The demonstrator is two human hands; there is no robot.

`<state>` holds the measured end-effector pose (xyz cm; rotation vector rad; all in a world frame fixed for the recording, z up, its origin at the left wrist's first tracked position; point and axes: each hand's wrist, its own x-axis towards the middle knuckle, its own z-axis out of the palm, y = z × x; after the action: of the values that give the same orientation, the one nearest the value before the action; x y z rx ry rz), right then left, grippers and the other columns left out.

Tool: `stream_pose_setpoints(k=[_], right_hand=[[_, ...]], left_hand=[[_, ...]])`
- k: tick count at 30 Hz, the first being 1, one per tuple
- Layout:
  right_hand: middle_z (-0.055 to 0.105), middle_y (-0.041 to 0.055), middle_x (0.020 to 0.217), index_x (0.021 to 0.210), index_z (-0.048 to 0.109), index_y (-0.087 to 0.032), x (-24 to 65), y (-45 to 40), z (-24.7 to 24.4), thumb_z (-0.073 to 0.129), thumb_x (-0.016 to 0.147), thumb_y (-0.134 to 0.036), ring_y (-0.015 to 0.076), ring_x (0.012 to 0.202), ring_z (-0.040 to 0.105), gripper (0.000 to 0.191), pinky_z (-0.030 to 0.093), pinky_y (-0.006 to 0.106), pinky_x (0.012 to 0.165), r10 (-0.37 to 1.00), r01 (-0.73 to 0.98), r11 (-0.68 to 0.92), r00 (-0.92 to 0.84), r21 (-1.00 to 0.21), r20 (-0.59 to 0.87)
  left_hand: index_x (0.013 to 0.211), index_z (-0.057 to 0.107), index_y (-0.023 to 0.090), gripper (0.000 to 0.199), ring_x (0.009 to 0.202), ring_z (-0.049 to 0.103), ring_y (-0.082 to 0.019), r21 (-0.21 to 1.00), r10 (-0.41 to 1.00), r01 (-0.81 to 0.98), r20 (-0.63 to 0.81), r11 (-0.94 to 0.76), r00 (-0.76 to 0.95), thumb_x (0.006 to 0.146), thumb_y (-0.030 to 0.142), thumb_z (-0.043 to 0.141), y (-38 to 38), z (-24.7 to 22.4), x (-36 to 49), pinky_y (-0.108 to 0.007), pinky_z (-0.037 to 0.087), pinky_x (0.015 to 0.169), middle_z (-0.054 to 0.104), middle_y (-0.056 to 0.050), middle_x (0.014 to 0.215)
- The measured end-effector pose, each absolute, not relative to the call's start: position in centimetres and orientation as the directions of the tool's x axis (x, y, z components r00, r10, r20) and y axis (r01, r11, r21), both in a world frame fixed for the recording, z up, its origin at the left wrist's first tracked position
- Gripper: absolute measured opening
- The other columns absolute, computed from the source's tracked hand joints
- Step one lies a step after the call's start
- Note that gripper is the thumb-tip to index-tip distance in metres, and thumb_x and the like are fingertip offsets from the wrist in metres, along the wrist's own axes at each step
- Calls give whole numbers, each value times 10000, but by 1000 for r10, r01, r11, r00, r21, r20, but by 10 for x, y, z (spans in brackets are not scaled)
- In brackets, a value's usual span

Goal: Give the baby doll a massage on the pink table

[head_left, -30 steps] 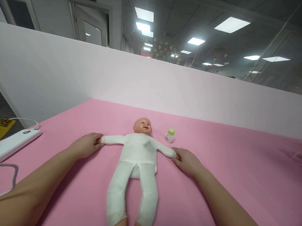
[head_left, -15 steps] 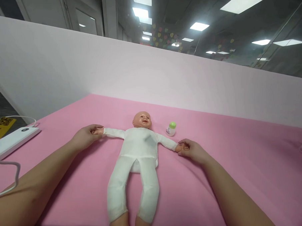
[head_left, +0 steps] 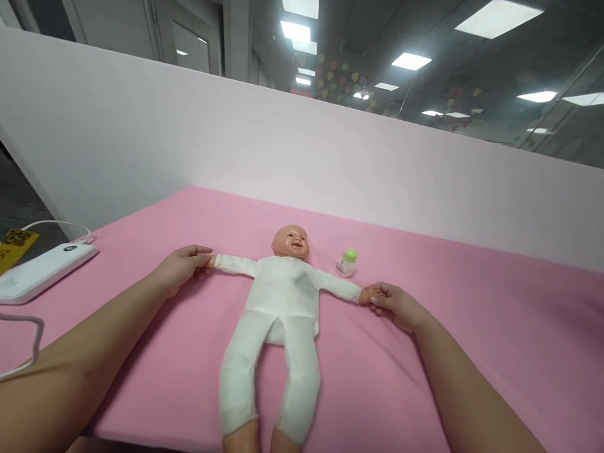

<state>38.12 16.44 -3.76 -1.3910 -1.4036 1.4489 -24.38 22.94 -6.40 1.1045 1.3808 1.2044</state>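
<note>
A baby doll (head_left: 287, 286) with a white cloth body lies face up on the pink tabletop (head_left: 375, 390), its arms stretched out to both sides. My left hand (head_left: 184, 268) is closed around the doll's hand on the left. On the other side, my right hand (head_left: 396, 304) grips the doll's hand on the right between thumb and fingers. Both small doll hands are partly covered by my fingers. A small clear bottle with a green cap (head_left: 347, 262) stands beside the doll's head, just above its right-side arm.
At the left edge lies a white power bank (head_left: 42, 272) with a yellow label (head_left: 8, 257); a white cable (head_left: 37, 338) passes over my left forearm. A white partition wall (head_left: 335, 161) borders the far side of the table.
The view has shifted slightly, so the doll and table sit a little further right. Both my hands stay on the doll's hands; its arms remain stretched out.
</note>
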Motion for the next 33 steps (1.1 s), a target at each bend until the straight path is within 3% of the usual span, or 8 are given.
stream_pose_setpoints(k=[7, 14, 18, 22, 27, 33], right_hand=[[741, 128, 1120, 1084, 748, -173, 384, 166, -37, 886, 793, -383, 162, 787, 582, 385, 478, 306, 685, 948, 202, -181, -226, -963, -225], [732, 134, 1132, 1091, 757, -172, 383, 164, -34, 891, 806, -398, 168, 800, 592, 388, 518, 324, 733, 938, 198, -216, -229, -956, -259], [707, 86, 1052, 1084, 759, -195, 377, 157, -31, 908, 804, -413, 176, 847, 601, 384, 545, 323, 776, 959, 107, -205, -177, -973, -222], [694, 84, 1043, 1083, 772, -204, 364, 149, -31, 923, 794, -395, 179, 848, 604, 378, 570, 316, 775, 967, -1, -220, -130, -975, -218], [692, 88, 947, 1082, 768, -197, 340, 146, -32, 899, 823, -413, 184, 826, 624, 362, 572, 295, 711, 959, -41, -271, -94, -962, -266], [656, 43, 778, 998, 722, -205, 334, 148, -35, 919, 775, -448, 149, 682, 563, 384, 407, 237, 520, 971, 8, -239, -19, -971, -239]], left_hand=[[1189, 714, 149, 574, 613, 703, -200, 990, 985, 49, -125, 131, -120, 712, 417, 887, 229, -61, -245, -285, 529, 517, 751, -116, 910], [1191, 719, 153, 566, 612, 700, -195, 988, 982, 39, -143, 148, -122, 700, 371, 901, 225, -55, -244, -270, 533, 497, 753, -117, 897], [1215, 702, 144, 599, 657, 721, -206, 986, 976, -37, -166, 162, -140, 683, 305, 925, 224, -54, -246, -286, 588, 556, 764, -131, 911], [1079, 742, 127, 467, 756, 744, -216, 984, 972, -94, -166, 152, -166, 680, 279, 931, 224, -55, -249, -309, 648, 689, 767, -148, 952], [1033, 786, 140, 413, 704, 702, -174, 982, 976, -105, -170, 156, -135, 684, 304, 934, 221, -57, -252, -260, 620, 630, 750, -116, 895], [1109, 775, 166, 487, 728, 702, -171, 986, 977, -75, -161, 152, -140, 692, 355, 942, 217, -54, -251, -234, 571, 576, 748, -101, 945]])
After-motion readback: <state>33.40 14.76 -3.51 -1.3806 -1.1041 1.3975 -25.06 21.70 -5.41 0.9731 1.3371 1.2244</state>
